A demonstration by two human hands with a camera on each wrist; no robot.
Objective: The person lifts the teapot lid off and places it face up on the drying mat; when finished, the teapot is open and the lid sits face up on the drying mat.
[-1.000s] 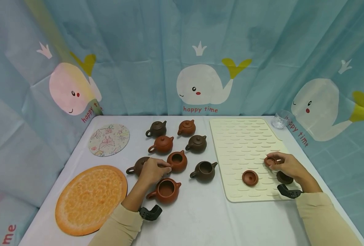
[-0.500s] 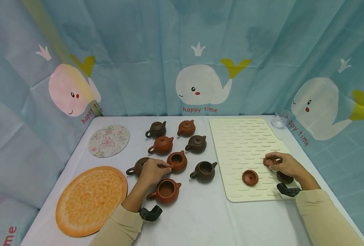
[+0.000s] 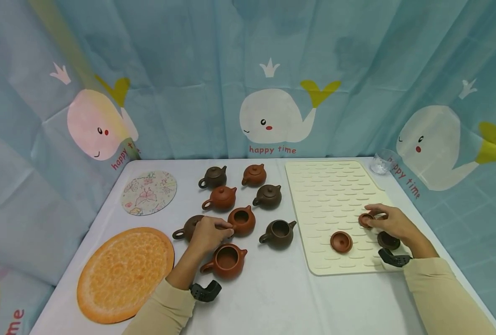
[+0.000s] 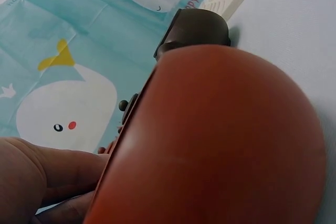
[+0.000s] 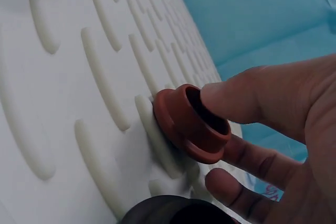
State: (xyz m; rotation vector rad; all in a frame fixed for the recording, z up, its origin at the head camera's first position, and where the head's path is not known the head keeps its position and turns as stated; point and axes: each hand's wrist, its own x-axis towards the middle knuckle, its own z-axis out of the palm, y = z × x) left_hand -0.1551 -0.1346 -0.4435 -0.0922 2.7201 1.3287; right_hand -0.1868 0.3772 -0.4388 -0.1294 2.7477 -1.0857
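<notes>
My left hand [image 3: 209, 235] is among the teapots, its fingertips pinching the handle side of a lidless reddish-brown teapot [image 3: 241, 221]. Just in front stands another lidless red-brown teapot [image 3: 228, 261], whose round body fills much of the left wrist view and hides part of the fingers [image 4: 68, 169]. Over the pale ribbed mat [image 3: 327, 200], my right hand [image 3: 394, 224] has its fingers spread around a small red-brown teapot lid [image 5: 194, 124] lying inside-up. One digit overlaps its hollow; another is close to its edge. A larger red lid [image 3: 341, 242] and a dark lid [image 3: 388, 240] lie nearby.
Lidded teapots, such as a dark one [image 3: 269, 196] and a red one [image 3: 220, 198], stand behind my left hand. A lidless dark teapot [image 3: 279, 233] sits left of the mat. Two round mats, orange [image 3: 124, 274] and patterned [image 3: 149, 193], lie left. A clear cup [image 3: 382, 163] stands far right.
The upper finger of my right hand has lifted away from the small lid, and the hand has shifted slightly right. My left hand keeps its place at the teapot.
</notes>
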